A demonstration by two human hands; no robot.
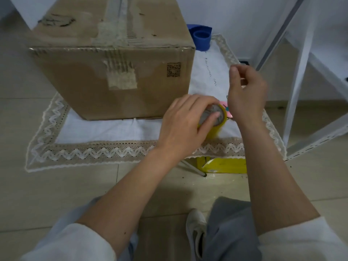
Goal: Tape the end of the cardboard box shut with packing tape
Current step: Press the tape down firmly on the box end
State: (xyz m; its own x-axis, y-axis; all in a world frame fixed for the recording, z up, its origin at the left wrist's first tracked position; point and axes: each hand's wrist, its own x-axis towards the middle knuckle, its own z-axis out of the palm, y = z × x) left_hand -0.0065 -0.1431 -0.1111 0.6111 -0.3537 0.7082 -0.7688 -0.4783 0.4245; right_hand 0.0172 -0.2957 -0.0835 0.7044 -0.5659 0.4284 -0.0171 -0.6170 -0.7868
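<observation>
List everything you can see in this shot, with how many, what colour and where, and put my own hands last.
Box: one, brown cardboard, old tape patches, on the cloth at left.
Cloth: one, white with beige lace edge, draped over a low table.
Tape roll: one, yellowish, right of the box.
Pink item: one, behind the roll, mostly hidden.
Blue object: one, behind the box's right corner.
Yellow item: one, under the cloth's front edge.
White frame: one, at right.
Shoe: one, white, bottom centre.
Left hand: gripping the tape roll.
Right hand: raised above the roll, fingertips pinched.
</observation>
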